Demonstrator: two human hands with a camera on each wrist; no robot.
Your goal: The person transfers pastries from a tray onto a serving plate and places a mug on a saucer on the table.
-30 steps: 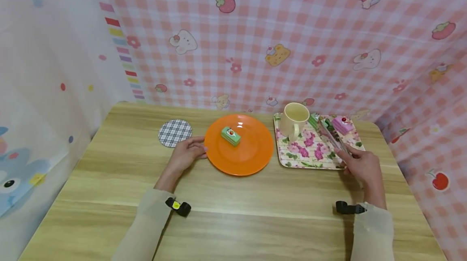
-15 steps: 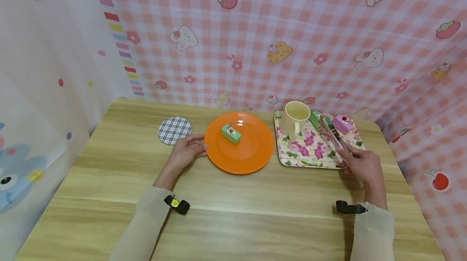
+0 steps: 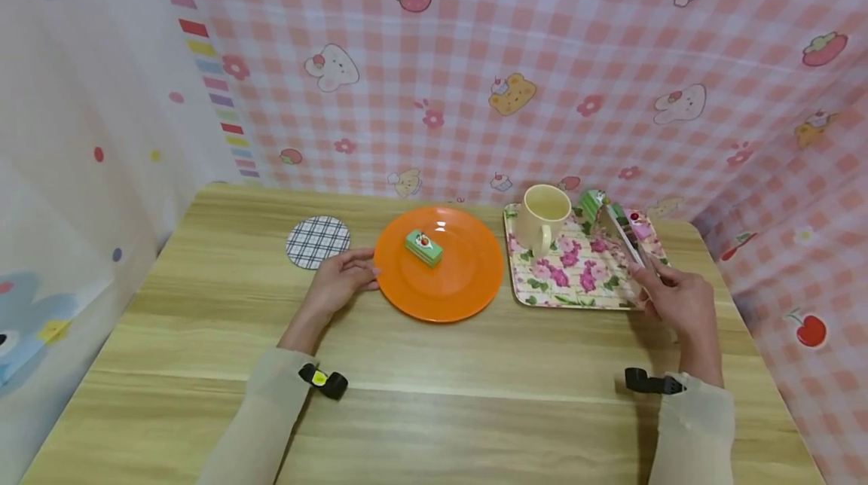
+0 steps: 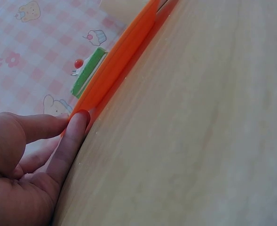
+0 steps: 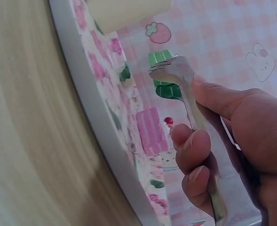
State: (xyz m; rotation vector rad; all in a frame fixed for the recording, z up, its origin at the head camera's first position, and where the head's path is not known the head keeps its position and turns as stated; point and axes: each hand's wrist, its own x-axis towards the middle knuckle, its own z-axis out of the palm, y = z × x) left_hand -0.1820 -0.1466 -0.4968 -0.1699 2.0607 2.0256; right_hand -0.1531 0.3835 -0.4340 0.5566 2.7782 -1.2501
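My left hand (image 3: 337, 280) holds the left rim of an orange plate (image 3: 468, 278), thumb and fingers at its edge in the left wrist view. On the plate lies a green toy cake slice (image 3: 423, 249) with a red topping. My right hand (image 3: 683, 306) grips metal tongs (image 5: 190, 94) over the flowered tray (image 3: 542, 295). Between the tong tips is a second green cake slice (image 5: 161, 59), partly covered by the upper tip. A pink cake slice (image 5: 151, 132) with a red cherry sits on the tray, half hidden behind the tongs in the head view.
A cream mug (image 3: 546, 218) stands on the tray's left side, close to the tongs. Left of the plate lies a round checked coaster (image 3: 319, 242), near my left hand. A pink checked cloth (image 3: 434, 71) hangs behind the wooden table (image 3: 441, 410).
The tongs have drawn together on the green cake slice at the tray's back. That slice has risen and now overlaps the tray's back edge. My left hand stays at the plate.
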